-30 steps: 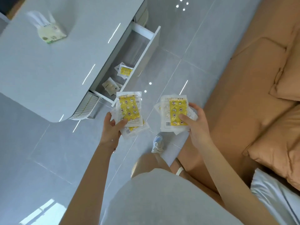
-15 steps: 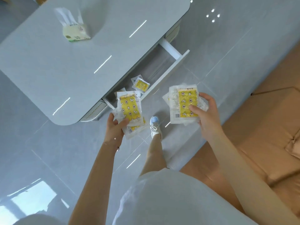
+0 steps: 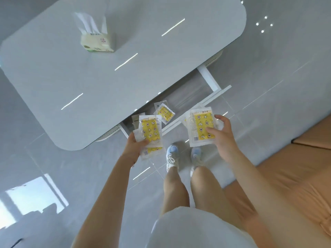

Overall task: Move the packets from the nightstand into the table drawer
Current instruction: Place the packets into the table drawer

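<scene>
- The person stood on the grey tiled floor (image 3: 268, 72), in front of the long side of the table (image 3: 107, 68) where the drawer (image 3: 217, 94) was pulled out.
- The left hand (image 3: 133, 146) was closed around a small stack of packets (image 3: 150, 130), with the thumb lying over the top one. The top packet was clear plastic with a yellow printed panel. One more packet of this stack stuck out below the hand.
- This stack was held in the air over the left end of the open drawer, near the table's front edge.
- The right hand (image 3: 221, 131) gripped a second stack of packets (image 3: 201, 127), thumb on the front and fingers behind. This stack was held in the air just outside the drawer front, above the floor.
- Inside the drawer some packets already lay: one yellow packet (image 3: 165, 113) was on the drawer bottom towards its left end, tilted, with another clear packet partly under it. More were partly hidden behind the left stack, and I could not count them.
- A tissue pack (image 3: 96, 41) stood on the table near its far left corner, well apart from the drawer.
- An orange bed (image 3: 295, 176) lay to the person's right.
</scene>
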A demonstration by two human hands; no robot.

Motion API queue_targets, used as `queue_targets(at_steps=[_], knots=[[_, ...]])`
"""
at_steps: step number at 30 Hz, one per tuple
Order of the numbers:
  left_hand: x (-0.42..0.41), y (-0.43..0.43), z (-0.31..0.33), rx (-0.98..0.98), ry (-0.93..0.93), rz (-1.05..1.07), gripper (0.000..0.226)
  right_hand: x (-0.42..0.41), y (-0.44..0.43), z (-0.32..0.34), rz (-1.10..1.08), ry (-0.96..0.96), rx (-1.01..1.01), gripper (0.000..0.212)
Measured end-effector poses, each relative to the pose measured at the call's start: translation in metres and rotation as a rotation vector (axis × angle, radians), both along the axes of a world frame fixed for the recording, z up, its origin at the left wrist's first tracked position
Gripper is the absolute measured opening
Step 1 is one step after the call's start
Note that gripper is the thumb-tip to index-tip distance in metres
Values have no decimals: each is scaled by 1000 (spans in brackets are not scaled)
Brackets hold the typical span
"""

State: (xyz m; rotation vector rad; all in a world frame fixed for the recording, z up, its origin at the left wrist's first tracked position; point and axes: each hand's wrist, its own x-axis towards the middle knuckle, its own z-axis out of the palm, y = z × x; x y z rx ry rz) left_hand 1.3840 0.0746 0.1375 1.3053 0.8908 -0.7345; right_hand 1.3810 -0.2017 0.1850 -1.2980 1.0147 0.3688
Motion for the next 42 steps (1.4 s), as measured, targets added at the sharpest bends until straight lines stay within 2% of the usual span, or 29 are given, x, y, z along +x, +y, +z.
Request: queue_targets(at_steps=[4, 8, 12, 14, 16, 18, 21, 24, 29, 31, 33, 35, 37, 39, 42], knots=[[20, -13, -54, 56, 62, 64, 38, 53, -6, -65, 81, 74, -1, 46], [33, -15, -120, 135, 102, 101, 39, 100, -9, -147, 65, 186, 72, 48], [42, -14, -198, 190, 130, 208, 53, 138, -8, -234, 203, 197, 8, 40], [48, -17, -226, 225, 109, 256, 35, 152, -7, -271, 245, 202, -40, 42], [53, -19, -252, 242, 101, 295, 31, 164, -5, -302, 282, 193, -74, 47], [57, -20, -278, 272, 107, 308, 40, 175, -3, -331, 312, 185, -97, 50], [61, -21, -308, 377, 83, 280, 33, 188, 3, -359, 377, 209, -139, 45], [64, -19, -331, 488, 102, 268, 40, 195, 10, -381, 503, 207, -211, 42], [65, -16, -321, 724, 71, 84, 38, 193, 14, -386, 736, 158, -476, 33], [60, -17, -308, 727, 25, 74, 47, 190, 15, -375, 866, 154, -554, 39], [55, -20, -289, 726, -9, -3, 61, 189, 16, -357, 969, 146, -586, 55], [51, -25, -263, 705, -55, -94, 70, 186, 23, -326, 1105, 83, -636, 67], [48, -32, -228, 703, -71, -183, 71, 178, 33, -284, 1334, -46, -735, 69], [43, -43, -185, 797, -61, -352, 69, 166, 42, -236, 1570, -142, -839, 70], [33, -59, -113, 923, -80, -600, 71, 146, 53, -157, 1789, -133, -896, 77]])
